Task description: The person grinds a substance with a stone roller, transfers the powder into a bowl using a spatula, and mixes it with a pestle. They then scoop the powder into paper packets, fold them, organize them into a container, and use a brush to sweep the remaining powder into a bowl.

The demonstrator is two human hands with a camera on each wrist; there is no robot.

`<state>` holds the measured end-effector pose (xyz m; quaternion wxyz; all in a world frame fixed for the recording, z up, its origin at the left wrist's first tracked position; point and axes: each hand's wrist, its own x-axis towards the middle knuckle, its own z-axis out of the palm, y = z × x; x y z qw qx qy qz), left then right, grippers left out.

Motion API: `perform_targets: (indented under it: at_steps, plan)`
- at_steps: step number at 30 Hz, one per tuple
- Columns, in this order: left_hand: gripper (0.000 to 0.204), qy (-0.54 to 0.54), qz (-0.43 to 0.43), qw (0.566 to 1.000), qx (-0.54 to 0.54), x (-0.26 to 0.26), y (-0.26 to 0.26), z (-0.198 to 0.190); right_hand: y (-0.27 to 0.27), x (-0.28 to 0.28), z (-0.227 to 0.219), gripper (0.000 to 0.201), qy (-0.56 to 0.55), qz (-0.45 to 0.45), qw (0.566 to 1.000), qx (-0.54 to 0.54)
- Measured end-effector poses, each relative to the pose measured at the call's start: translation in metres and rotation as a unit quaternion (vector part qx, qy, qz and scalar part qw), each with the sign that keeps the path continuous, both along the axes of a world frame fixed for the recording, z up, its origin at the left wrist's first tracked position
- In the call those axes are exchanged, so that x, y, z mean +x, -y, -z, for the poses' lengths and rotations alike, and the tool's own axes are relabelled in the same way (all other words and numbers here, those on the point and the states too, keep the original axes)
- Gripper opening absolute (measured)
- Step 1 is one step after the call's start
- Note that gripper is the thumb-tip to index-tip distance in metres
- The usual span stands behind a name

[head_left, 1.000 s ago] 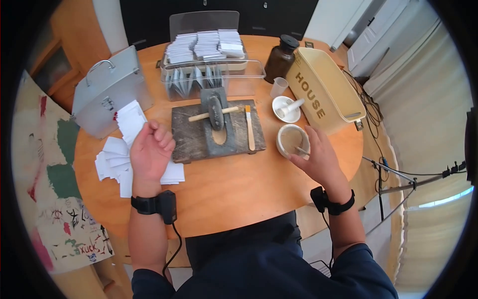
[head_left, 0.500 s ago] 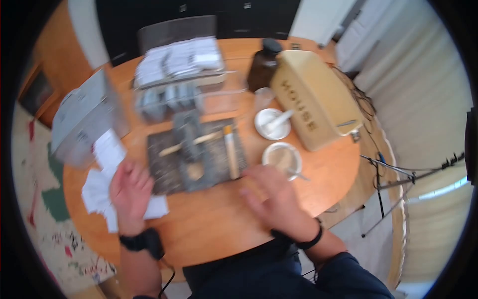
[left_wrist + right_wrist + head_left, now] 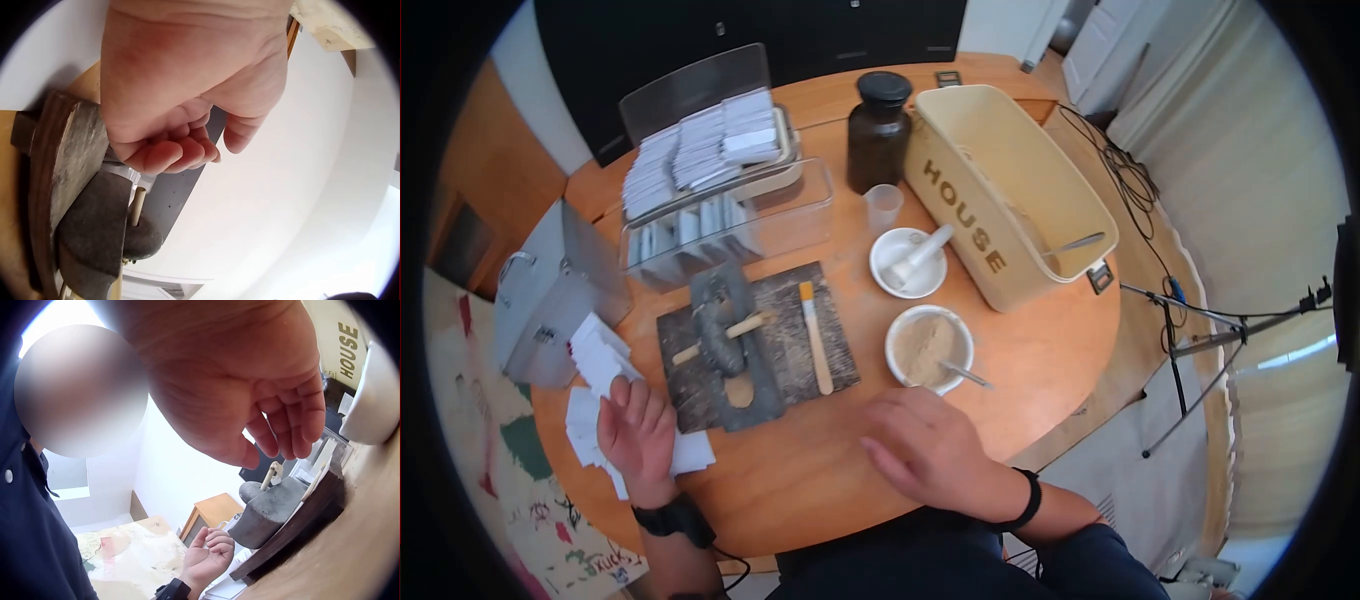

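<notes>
My left hand (image 3: 638,430) hovers over white paper slips (image 3: 585,425), its fingers loosely curled with nothing in them. Beyond it, a grey stone grinding trough (image 3: 765,400) lies across a dark wooden board (image 3: 685,395), with a stone wheel (image 3: 718,345) on a wooden axle (image 3: 748,325) inside. Some tan powder sits in the trough's near end. My right hand (image 3: 925,445), also relaxed and holding nothing, is just in front of a white bowl (image 3: 890,365) of tan powder. A metal spoon (image 3: 968,374) leans in that bowl. A flat brush (image 3: 816,345) lies on the board.
Behind the bowl are a white mortar (image 3: 882,285) with a pestle (image 3: 922,255), a plastic cup (image 3: 884,208), a dark lidded jar (image 3: 878,140) and a cream HOUSE bin (image 3: 950,215). A clear box (image 3: 800,210) of paper packets and a metal case (image 3: 565,300) stand left.
My right hand has left the powder bowl and come left and nearer to my body. My left hand stays by the paper slips. The head view has swung right.
</notes>
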<state>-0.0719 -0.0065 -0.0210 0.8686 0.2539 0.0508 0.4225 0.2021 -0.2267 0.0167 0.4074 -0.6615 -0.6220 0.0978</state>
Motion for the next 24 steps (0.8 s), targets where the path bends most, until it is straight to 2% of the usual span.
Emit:
perform_targets:
  at_steps: [4, 6, 9, 12, 20, 24]
  plan:
    - [0.022, 0.015, 0.048, 0.998, 0.036, 0.003, -0.006, 0.007, 0.006, -0.002, 0.006, 0.026, 0.013, 0.007, 1.0, -0.003]
    - [0.021, 0.027, 0.065, 0.997, 0.01, 0.005, -0.006, 0.005, 0.007, -0.009, 0.005, 0.025, 0.002, 0.024, 0.999, -0.034]
    - [0.021, 0.015, 0.055, 0.998, 0.009, 0.001, -0.007, 0.006, 0.004, -0.014, 0.007, 0.024, 0.045, 0.041, 0.998, -0.016]
    - [0.022, 0.019, 0.047, 0.999, 0.015, 0.001, -0.007, 0.007, -0.006, -0.022, -0.008, 0.024, 0.026, 0.045, 0.998, -0.03]
    - [0.022, 0.006, 0.034, 0.999, -0.001, 0.001, -0.01, 0.008, -0.059, -0.024, -0.025, 0.021, 0.087, 0.029, 0.995, 0.026]
    - [0.021, -0.035, 0.028, 0.999, 0.012, 0.001, -0.009, 0.005, -0.092, -0.016, -0.022, 0.02, 0.054, 0.056, 0.994, 0.072]
